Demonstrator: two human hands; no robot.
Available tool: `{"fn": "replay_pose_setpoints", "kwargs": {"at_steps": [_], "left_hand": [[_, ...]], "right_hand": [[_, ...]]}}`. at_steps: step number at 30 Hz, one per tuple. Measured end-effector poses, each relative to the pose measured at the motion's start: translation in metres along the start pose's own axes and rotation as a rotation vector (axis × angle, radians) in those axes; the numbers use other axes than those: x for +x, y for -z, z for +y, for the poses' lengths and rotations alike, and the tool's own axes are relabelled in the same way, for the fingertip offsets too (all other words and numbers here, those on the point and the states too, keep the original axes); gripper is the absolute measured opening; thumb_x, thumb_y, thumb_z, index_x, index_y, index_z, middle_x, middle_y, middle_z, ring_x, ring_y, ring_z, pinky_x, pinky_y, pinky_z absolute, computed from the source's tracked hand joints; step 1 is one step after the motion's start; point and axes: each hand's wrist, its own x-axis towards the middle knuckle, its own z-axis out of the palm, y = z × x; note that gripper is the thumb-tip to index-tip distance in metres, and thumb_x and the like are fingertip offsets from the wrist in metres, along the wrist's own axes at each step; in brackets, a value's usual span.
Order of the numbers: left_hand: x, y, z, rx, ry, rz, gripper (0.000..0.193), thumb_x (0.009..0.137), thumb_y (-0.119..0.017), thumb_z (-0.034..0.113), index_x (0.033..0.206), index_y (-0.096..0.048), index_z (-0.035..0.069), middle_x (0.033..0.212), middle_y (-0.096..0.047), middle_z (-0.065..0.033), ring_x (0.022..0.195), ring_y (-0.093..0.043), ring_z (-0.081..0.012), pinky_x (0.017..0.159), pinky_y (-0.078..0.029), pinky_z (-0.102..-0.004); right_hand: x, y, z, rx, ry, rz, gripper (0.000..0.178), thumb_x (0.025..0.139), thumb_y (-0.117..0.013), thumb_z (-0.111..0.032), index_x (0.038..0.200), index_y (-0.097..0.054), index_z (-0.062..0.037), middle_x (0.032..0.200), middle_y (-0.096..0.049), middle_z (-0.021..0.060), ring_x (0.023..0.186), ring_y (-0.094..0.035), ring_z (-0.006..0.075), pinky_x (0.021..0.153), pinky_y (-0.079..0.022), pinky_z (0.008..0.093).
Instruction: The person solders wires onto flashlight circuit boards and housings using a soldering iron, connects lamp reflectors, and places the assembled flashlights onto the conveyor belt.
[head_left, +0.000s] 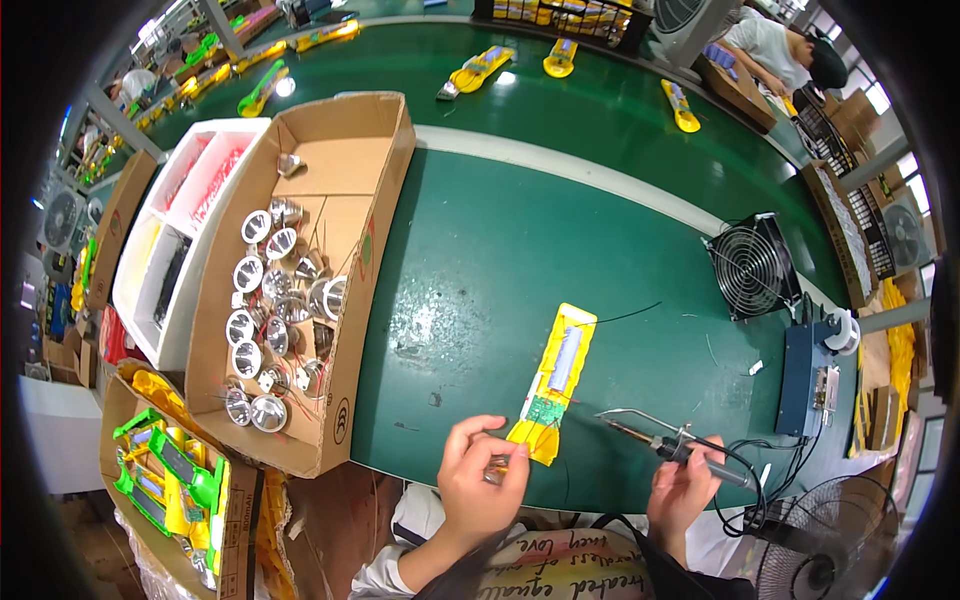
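Observation:
My left hand [484,478] is closed at the near end of a yellow flashlight housing half [533,440], its thumb close to the rim. Between its fingers shows a silvery reflector cup [496,469], mostly hidden. Lying open on the green bench, the housing holds a blue battery cell [567,358] and a green circuit board [544,411]; a thin dark wire sticks out at its far end. My right hand [686,488] grips a soldering iron [672,450] by its handle, its tip pointing left toward the board, apart from it. A thin curved metal tube is fixed to the iron.
Left stands a cardboard box [372,235] of reflector cups, beside a white divided foam tray [185,235]. A box [240,525] of yellow and green housings sits lower left. Right are a black fan [748,268], a blue soldering station [800,385] and cables. Beyond, a conveyor [600,110] carries housings; a co-worker [775,50] sits far right.

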Motion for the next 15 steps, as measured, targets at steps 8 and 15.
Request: {"fn": "replay_pose_setpoints", "kwargs": {"at_steps": [8,15], "left_hand": [[-0.003,-0.001,-0.007,0.014,-0.025,-0.035,0.008,0.068,-0.061,-0.001,0.069,-0.053,0.0,0.094,-0.051,-0.0135,0.06,-0.051,-0.0137,0.054,-0.042,-0.0235],[-0.004,-0.001,-0.004,-0.042,0.04,-0.017,0.009,0.067,-0.062,0.0,0.069,-0.053,0.0,0.094,-0.051,-0.0138,0.061,-0.051,-0.0138,0.052,-0.042,-0.023]], "right_hand": [[-0.009,-0.02,0.012,-0.182,-0.024,-0.141,0.026,0.077,-0.057,-0.02,0.08,-0.037,-0.0038,0.053,-0.05,0.0093,0.034,-0.042,0.0111,0.031,-0.036,0.0207],[-0.012,-0.024,0.012,-0.22,-0.023,-0.174,0.03,0.076,-0.058,-0.021,0.079,-0.033,-0.0044,0.054,-0.048,0.0093,0.035,-0.044,0.0118,0.031,-0.037,0.0212]]}}
